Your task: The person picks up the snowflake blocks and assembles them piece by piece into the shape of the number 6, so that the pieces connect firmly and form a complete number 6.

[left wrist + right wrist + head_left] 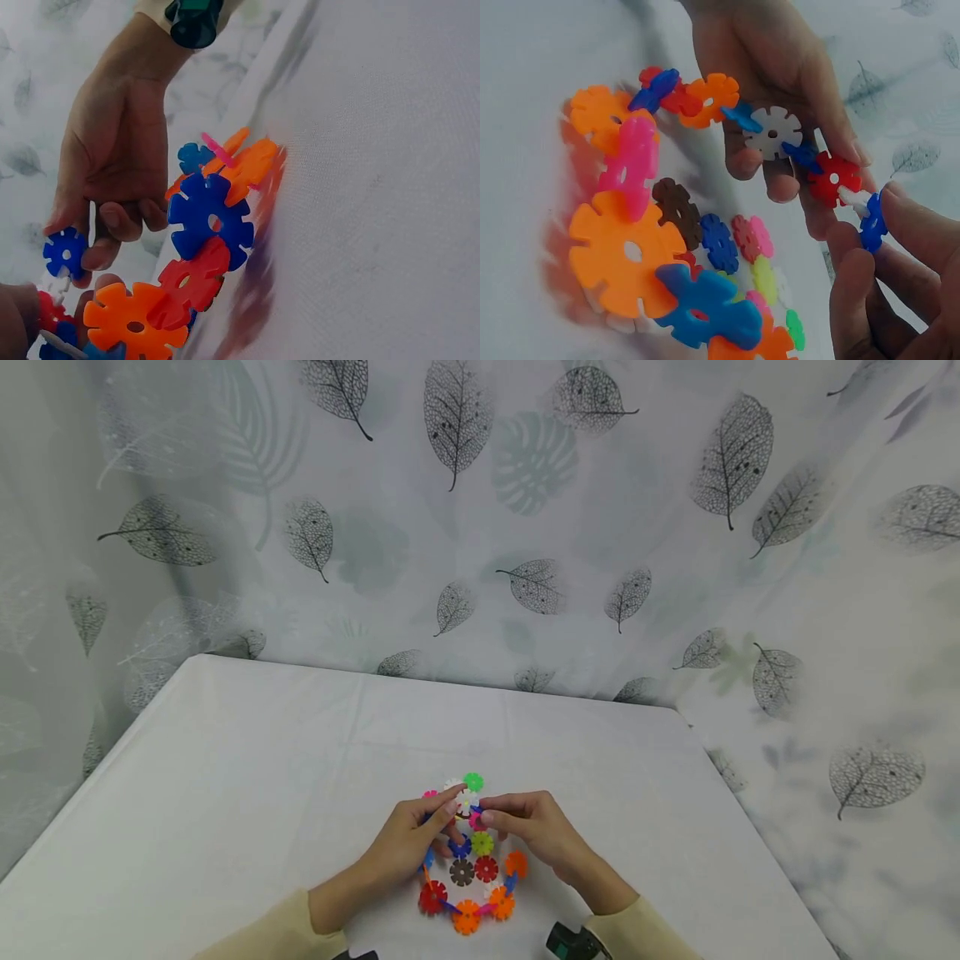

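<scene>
A chain of slotted plastic flower discs curves in front of me, with an orange disc (467, 927) at its near bend. My left hand (408, 839) pinches a red disc (825, 187) near one end of that chain. A white disc (853, 199) is slotted into the red one. Between thumb and fingers, my right hand (543, 831) holds a small blue disc (871, 234), which meets the white disc. The two hands are close together above the far side of the curve. In the left wrist view the same blue disc (54, 249) sits at the right hand's fingertips.
Several loose discs lie on the white table (262, 793) inside and beyond the curve, among them a brown disc (454, 877), a yellow-green disc (482, 837) and a green disc (472, 777). A leaf-patterned curtain (390, 610) hangs behind the table.
</scene>
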A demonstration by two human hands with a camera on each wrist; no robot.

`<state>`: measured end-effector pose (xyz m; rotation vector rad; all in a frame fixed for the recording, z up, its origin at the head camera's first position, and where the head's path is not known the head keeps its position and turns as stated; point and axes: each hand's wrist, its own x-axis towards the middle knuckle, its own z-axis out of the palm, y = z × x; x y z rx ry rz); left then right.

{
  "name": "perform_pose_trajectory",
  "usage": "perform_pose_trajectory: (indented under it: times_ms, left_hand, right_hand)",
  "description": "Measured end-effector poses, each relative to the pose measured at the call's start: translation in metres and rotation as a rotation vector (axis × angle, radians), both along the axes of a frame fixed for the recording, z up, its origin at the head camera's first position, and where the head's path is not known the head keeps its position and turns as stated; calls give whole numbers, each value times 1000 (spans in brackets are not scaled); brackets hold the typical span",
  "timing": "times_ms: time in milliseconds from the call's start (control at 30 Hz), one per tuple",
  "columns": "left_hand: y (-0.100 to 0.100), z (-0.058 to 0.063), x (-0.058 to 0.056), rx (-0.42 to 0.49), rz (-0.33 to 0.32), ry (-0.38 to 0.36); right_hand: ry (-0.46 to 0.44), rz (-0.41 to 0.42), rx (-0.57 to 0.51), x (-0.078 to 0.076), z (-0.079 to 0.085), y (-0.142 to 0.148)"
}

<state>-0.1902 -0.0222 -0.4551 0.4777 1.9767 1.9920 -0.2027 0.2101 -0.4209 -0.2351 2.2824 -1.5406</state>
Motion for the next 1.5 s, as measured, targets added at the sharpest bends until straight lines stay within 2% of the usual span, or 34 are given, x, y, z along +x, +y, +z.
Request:
perform_pose_trajectory:
  times_ms: [133,233,467,700,867,1033,1300,1500]
  left_hand:
    - [-1,4,-2,-17,-5,-9]
    - [-3,6,-6,-18,-17,-51]
    - [-8,8,-13,-17,-24,-127]
    - [-7,3,-17,-15,-23,-201]
    - [-6,1,-18,-28,-23,-187]
    - [-6,0,-19,-23,-22,-159]
    - [-9,0,-19,-47,-6,-154]
    - [-11,-1,-19,-39,-4,-153]
  right_hand:
    - [10,-8,40,-2,2,1]
    - [13,-6,76,-3,3,2]
    - [24,55,56,-2,0,4]
    - [51,111,40,-1,-3,5]
    - [62,121,54,-1,-4,5]
    - [83,66,77,-2,-8,10]
    - [141,-108,208,-5,-19,22]
    - [145,-145,246,-8,-27,29]
